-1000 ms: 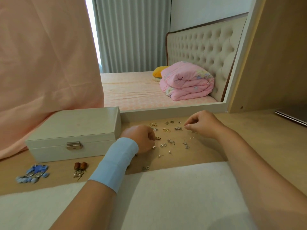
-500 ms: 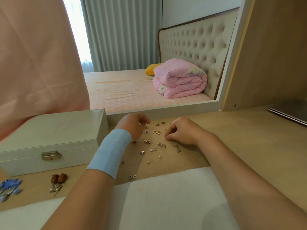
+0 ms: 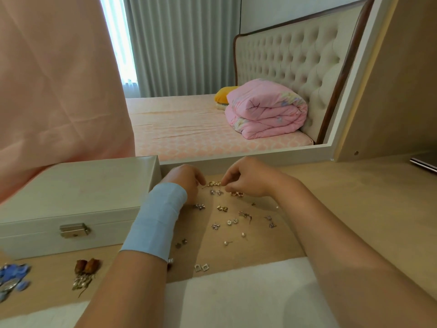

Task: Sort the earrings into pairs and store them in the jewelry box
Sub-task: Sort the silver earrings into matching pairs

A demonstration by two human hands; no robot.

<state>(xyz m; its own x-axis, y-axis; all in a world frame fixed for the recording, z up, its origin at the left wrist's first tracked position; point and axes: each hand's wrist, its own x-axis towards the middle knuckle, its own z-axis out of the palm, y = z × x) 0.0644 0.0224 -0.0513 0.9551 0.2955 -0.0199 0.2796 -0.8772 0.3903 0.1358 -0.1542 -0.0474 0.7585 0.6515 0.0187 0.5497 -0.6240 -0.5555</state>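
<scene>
Beside left hand (image 3: 185, 182), gold earrings (image 3: 214, 183), seemingly pinched by right hand (image 3: 248, 181)

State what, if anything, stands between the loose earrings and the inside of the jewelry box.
The jewelry box is shut: its lid is down, clasp at the front. The earrings lie on the desk beside it, outside.

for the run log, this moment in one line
stage: pairing | left hand: beside gold earrings | right hand: pinching them | box: shut

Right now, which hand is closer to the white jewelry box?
Left. The left hand is just off the right end of the jewelry box; the right hand is farther right.
</scene>
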